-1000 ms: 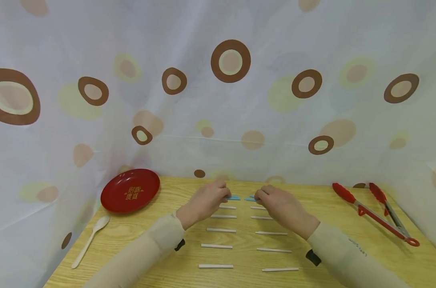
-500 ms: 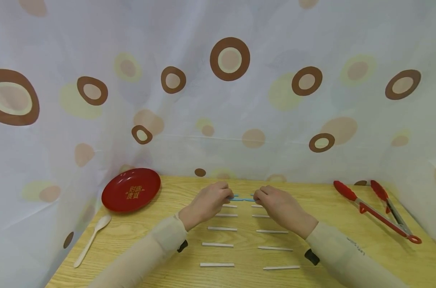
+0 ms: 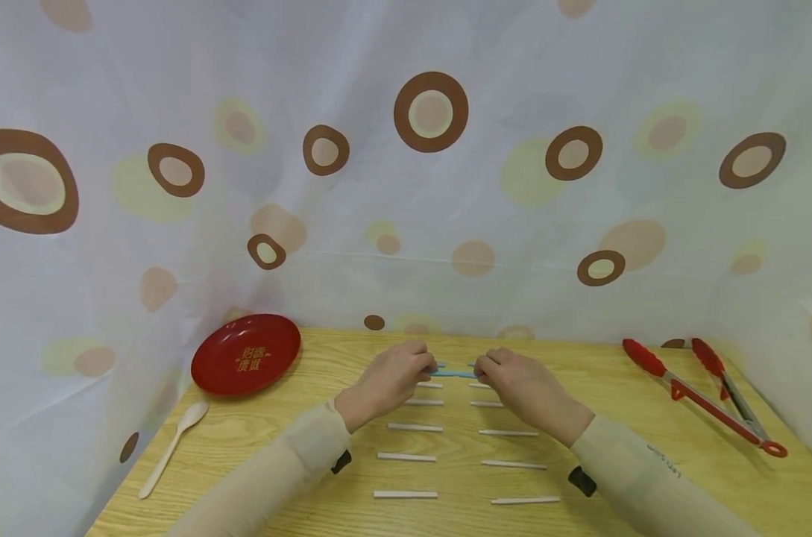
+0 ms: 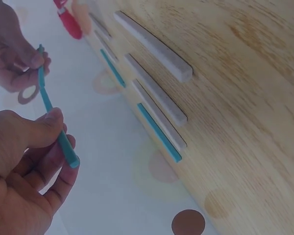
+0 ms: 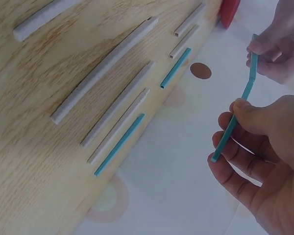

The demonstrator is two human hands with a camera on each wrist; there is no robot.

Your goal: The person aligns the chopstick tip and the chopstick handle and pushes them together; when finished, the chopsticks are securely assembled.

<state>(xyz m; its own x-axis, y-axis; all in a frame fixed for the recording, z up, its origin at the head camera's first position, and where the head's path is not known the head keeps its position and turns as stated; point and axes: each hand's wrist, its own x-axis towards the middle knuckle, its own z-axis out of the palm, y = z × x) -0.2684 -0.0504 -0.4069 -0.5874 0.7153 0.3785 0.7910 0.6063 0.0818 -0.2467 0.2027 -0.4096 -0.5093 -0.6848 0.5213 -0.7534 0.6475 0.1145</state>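
My left hand [image 3: 387,377] pinches a slim blue stick [image 4: 68,149] between thumb and fingers. Opposite it, my right hand [image 3: 529,388] holds a second blue stick [image 5: 230,128] in a like pinch. Their inner ends meet midway between the hands, over the far part of the table, with a slight bend at the joint in both wrist views. Beneath the hands lie two more short blue sticks, one on the left [image 4: 159,132] and one on the right [image 5: 176,68]. White sticks lie nearer to me in a left row [image 3: 406,494] and a right row [image 3: 526,500].
On the left of the wooden table [image 3: 298,462] are a red oval plate [image 3: 211,365] with gold characters and a pale spoon [image 3: 191,415]. Red-tipped tongs [image 3: 714,412] lie spread at the right. A cloth with printed circles [image 3: 352,224] hangs behind the table.
A second ago a gap showed between the two blue sticks. My hands have brought them together, and their ends have met since half a second ago. Everything else lies as before.
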